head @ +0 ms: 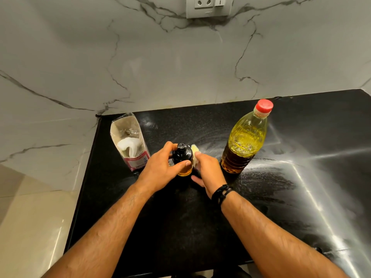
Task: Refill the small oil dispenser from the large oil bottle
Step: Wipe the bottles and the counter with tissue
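Gripping the dispenser (pixel 182 159) with your left hand (pixel 160 169), you have thumb and fingers curled round its black top, near the middle of the surface (pixel 301 197). Your right hand (pixel 208 173) pinches a pale, blurred item against the dispenser's right side; what it is I cannot tell. Your bottle (pixel 246 141) stands upright, red cap on, just right of that hand. An open bag (pixel 129 141) sits near the back left corner.

Counter (pixel 200 227): glossy black speckled stone. Large oil bottle (pixel 244 143): clear ribbed plastic. Wall (pixel 140 57): polished veined marble.
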